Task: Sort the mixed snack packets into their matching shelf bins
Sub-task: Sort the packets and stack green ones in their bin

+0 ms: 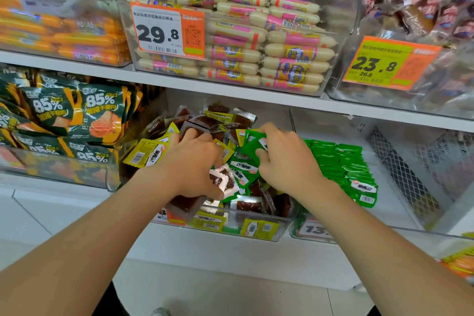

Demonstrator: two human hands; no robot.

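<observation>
Both my hands are down in the clear middle bin (259,235) on the lower shelf, which holds mixed yellow, green and clear-wrapped brown snack packets. My left hand (195,161) grips a clear-wrapped brown packet (224,181) with curled fingers, beside a yellow packet (145,154). My right hand (284,159) pinches a green packet (252,145) lifted off the pile. To the right, a bin (318,235) holds a neat stack of green packets (341,164).
The lower left bin holds dark green 85% pouches (61,115). Above are bins of orange sausages (59,31), white-and-pink sausages (256,41) with a 29.8 tag, and brown wrapped snacks (423,13) with a 23.8 tag. A white shelf edge (230,92) runs just above my hands.
</observation>
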